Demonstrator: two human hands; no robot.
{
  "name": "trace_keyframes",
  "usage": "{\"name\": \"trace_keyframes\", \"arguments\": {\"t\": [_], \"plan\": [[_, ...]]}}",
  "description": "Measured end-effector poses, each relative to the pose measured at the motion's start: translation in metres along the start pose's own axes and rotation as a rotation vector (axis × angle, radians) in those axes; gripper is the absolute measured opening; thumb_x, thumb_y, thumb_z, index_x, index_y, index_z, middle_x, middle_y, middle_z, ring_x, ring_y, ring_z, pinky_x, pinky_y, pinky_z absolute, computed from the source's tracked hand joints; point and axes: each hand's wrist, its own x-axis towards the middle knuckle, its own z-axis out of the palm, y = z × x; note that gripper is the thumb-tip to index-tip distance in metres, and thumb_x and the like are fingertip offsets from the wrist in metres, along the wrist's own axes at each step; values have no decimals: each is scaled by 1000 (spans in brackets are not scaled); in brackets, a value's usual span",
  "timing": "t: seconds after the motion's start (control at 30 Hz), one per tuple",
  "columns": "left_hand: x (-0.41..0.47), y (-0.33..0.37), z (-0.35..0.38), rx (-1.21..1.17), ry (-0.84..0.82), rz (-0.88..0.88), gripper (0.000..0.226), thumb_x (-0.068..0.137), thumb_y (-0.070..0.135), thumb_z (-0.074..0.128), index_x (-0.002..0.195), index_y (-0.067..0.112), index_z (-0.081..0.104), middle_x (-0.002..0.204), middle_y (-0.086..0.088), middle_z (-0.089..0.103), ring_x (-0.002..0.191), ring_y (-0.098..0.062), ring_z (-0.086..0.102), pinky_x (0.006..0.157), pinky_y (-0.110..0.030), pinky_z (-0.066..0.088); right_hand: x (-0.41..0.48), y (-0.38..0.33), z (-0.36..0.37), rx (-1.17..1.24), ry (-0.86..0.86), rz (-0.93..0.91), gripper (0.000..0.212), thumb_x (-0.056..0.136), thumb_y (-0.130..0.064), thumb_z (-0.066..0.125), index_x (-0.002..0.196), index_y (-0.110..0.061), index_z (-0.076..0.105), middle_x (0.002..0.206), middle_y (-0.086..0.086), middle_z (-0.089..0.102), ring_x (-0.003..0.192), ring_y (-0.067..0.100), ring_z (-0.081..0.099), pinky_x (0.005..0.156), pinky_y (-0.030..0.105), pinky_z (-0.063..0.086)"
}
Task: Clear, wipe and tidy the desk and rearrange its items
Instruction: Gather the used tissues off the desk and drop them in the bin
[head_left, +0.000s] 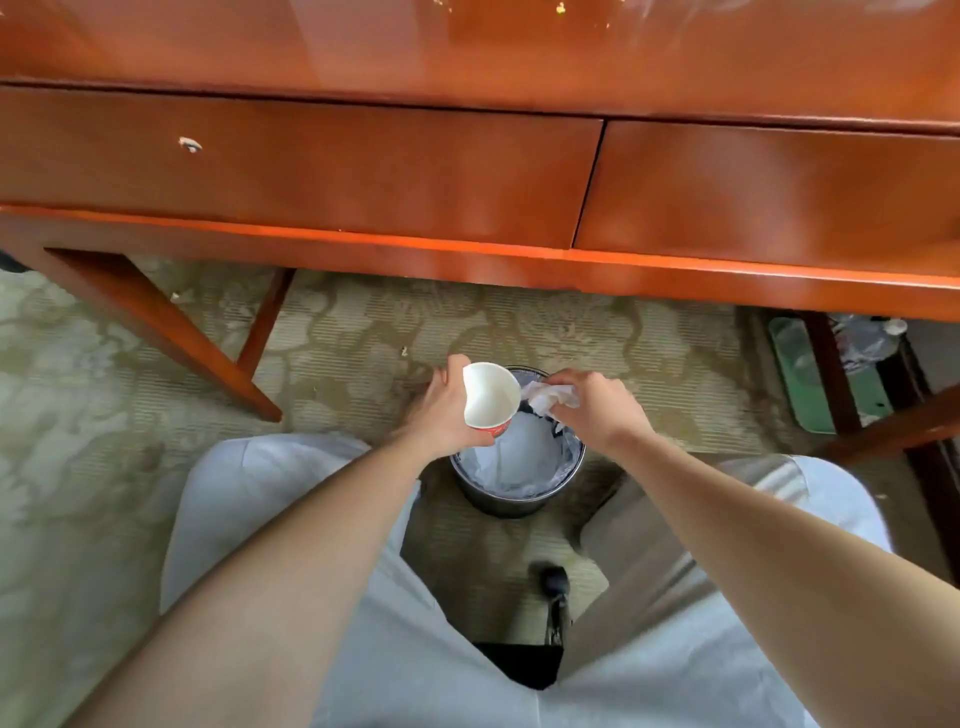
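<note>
Table (467, 47) fills the top of view: glossy red-brown wood, a few crumbs (560, 8) on its top near the far edge. Two drawers (311, 166) sit side by side under the top, the left one with a small pale knob (190, 145). Under the table is patterned green-beige carpet (363, 322) with some specks on it. Bin (511, 501) stands on the carpet in front of the table, between the person's knees, lined with a clear bag. Left grip (447, 410) curls round a white paper cup (491, 395) with a red base, tilted mouth-up toward the camera over the bin's left rim. Right grip (597, 410) pinches a crumpled white tissue (550, 397) over the bin's far rim, just beside the cup. At far right, a green item (800, 374) and crumpled plastic (862, 338) lie behind dark wooden legs.
</note>
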Motion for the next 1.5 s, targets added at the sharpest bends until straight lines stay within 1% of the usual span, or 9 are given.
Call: {"name": "trace_keyframes", "arguments": {"t": [0.2, 0.33, 0.4, 0.57, 0.7, 0.8, 0.93, 1.3, 1.5], "plan": [[29, -19, 28, -47, -94, -83, 104, 62, 35, 90, 139, 17, 23, 133, -11, 36, 122, -33, 46, 99, -47, 44, 33, 10, 23, 0, -143, 51, 46, 87, -25, 61, 132, -32, 54, 116, 8, 66, 108, 32, 59, 84, 38, 51], [43, -28, 36, -86, -306, -102, 137, 65, 34, 91, 155, 19, -12, 158, -15, 16, 145, -29, 24, 115, -45, 30, 49, 13, 31, -47, -295, 69, 71, 87, -29, 70, 149, -26, 35, 136, 10, 57, 120, 30, 54, 94, 35, 48], [46, -34, 35, -59, -374, -103, 143, 66, 40, 90, 153, 22, -23, 164, -11, 4, 150, -25, 14, 118, -46, 25, 53, 13, 33, -48, -340, 72, 77, 88, -32, 70, 152, -23, 30, 142, 10, 52, 122, 28, 54, 89, 31, 46], [43, -40, 24, -23, -353, -120, 134, 71, 36, 87, 155, 19, -14, 163, -13, 10, 149, -25, 18, 118, -43, 25, 58, 6, 33, -40, -301, 36, 60, 90, -31, 66, 145, -21, 43, 132, 7, 59, 117, 26, 57, 86, 29, 46], [37, -31, 4, 17, -310, -83, 127, 73, 37, 86, 156, 20, -9, 163, -12, 10, 149, -25, 18, 119, -42, 24, 50, -8, 22, 2, -275, -6, 52, 92, -26, 64, 141, -20, 47, 138, 5, 57, 126, 24, 53, 102, 32, 44], [25, -18, -12, 65, -279, -48, 123, 77, 37, 83, 157, 22, -9, 164, -11, 9, 150, -26, 18, 118, -47, 25, 38, -15, 9, 7, -222, -29, 43, 92, -23, 63, 134, -21, 54, 131, 6, 62, 118, 25, 58, 98, 35, 47], [5, 4, -36, 168, -222, 7, 119, 77, 44, 81, 156, 30, -8, 164, -7, 9, 149, -28, 20, 117, -51, 25, 16, -27, -13, -30, -151, -67, 46, 92, -26, 62, 137, -22, 52, 126, 6, 65, 109, 26, 62, 92, 35, 50], [-70, 72, -128, 289, -45, 151, 109, 80, 50, 76, 157, 24, 4, 163, -3, 15, 148, -33, 21, 120, -48, 22, -65, -81, -101, -31, 108, -255, 46, 89, -25, 65, 134, -21, 54, 132, 4, 61, 122, 22, 56, 105, 37, 44], [-106, 114, -181, 357, 33, 211, 103, 84, 50, 72, 157, 26, 5, 164, -2, 13, 147, -28, 25, 118, -46, 28, -102, -100, -155, -61, 249, -319, 44, 90, -27, 65, 132, -23, 54, 132, 1, 61, 119, 24, 57, 102, 40, 46]]}}
